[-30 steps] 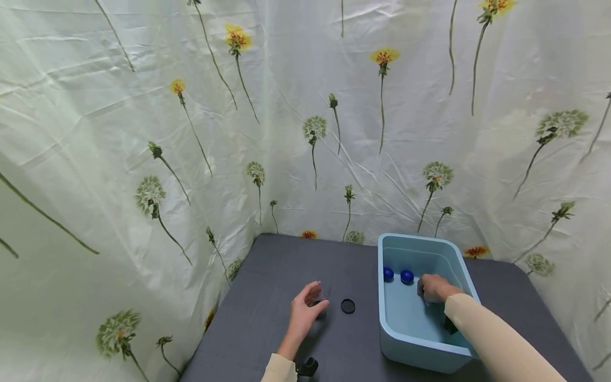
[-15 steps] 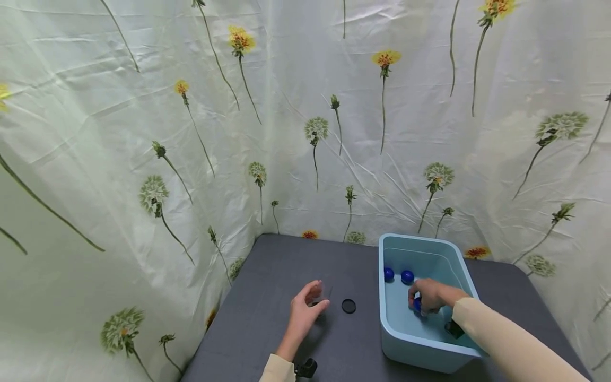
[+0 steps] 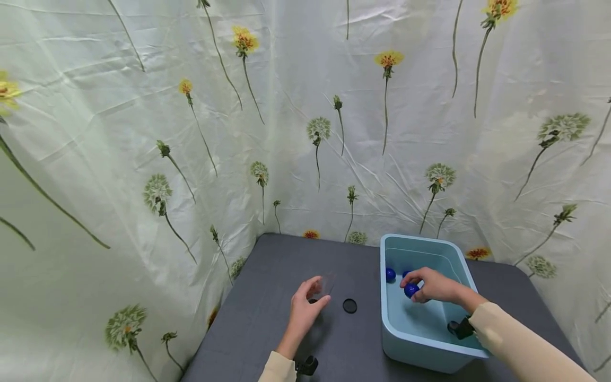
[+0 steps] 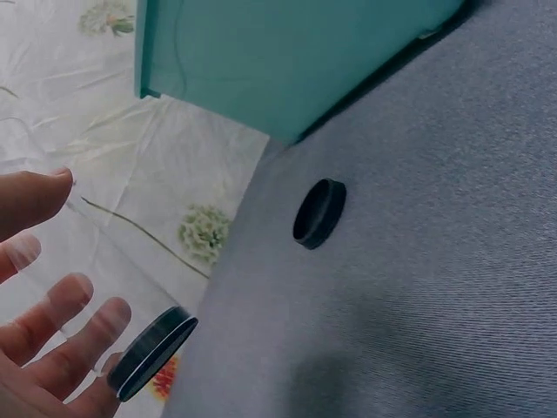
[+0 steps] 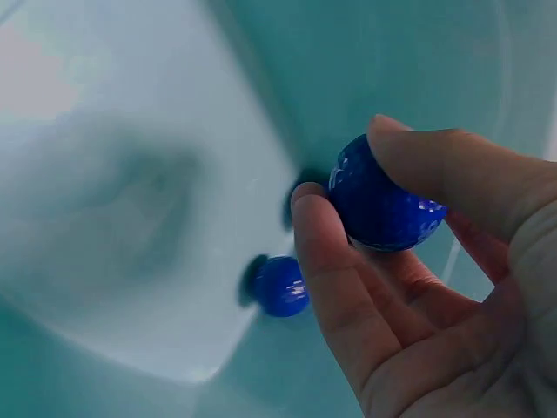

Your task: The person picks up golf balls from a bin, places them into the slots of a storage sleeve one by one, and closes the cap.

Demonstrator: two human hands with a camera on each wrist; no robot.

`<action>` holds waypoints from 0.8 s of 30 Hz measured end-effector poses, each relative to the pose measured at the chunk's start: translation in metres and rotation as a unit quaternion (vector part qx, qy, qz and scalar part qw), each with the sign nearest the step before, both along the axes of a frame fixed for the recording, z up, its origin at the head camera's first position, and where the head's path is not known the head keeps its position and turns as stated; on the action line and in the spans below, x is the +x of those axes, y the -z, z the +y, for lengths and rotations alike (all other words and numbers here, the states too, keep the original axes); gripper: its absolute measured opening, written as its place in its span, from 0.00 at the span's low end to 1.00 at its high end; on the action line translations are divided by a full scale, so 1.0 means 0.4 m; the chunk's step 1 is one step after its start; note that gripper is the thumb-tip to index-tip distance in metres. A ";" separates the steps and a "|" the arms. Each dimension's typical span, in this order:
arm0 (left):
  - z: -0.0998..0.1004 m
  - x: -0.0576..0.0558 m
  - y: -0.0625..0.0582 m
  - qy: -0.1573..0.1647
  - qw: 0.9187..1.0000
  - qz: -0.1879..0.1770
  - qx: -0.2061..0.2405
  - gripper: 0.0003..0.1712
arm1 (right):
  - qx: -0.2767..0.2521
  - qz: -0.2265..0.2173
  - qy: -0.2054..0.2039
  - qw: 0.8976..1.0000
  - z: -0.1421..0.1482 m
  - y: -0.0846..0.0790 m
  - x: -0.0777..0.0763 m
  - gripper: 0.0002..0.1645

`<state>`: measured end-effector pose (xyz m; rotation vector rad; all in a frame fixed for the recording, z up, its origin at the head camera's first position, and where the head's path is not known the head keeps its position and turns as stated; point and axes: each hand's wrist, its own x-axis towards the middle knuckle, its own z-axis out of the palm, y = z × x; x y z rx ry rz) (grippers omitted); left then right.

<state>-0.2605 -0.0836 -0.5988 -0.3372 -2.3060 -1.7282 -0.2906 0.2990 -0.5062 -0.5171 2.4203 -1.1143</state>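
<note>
My right hand (image 3: 436, 286) pinches a glossy blue ball (image 5: 383, 200) between thumb and fingers, above the floor of the light blue bin (image 3: 420, 339). Two more blue balls lie in the bin: one ball (image 3: 390, 275) by its left wall, another ball (image 3: 406, 274) partly behind my right hand. On the left, my left hand (image 3: 304, 310) grips a clear, see-through cylinder (image 4: 130, 248), tilted in the left wrist view, with a black cap (image 4: 152, 353) on its lower end. A loose black lid (image 3: 350, 305) lies on the table between that hand and the bin.
A dark grey cloth (image 3: 277, 265) covers the table. Behind it and along the left hangs a white curtain (image 3: 296, 159) printed with dandelions. The bin's raised walls surround my right hand, and its rim passes under that forearm.
My right hand has picked up a blue ball from the bin floor and raised it, shifting slightly left. The left hand stays in place with the clear cylinder.
</note>
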 end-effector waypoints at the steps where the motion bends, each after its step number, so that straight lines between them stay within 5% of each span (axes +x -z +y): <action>1: 0.002 0.000 -0.004 0.001 1.000 0.004 -0.004 0.32 | -0.014 -0.002 0.003 1.000 0.000 -0.006 0.002 0.23; 14: 0.021 0.011 -0.038 0.005 0.998 0.044 -0.039 0.31 | -0.090 0.019 0.047 0.995 -0.060 -0.082 0.019 0.32; 24: 0.050 0.028 -0.076 0.003 0.997 0.044 -0.063 0.32 | -0.129 0.030 0.050 0.990 -0.134 -0.113 0.035 0.28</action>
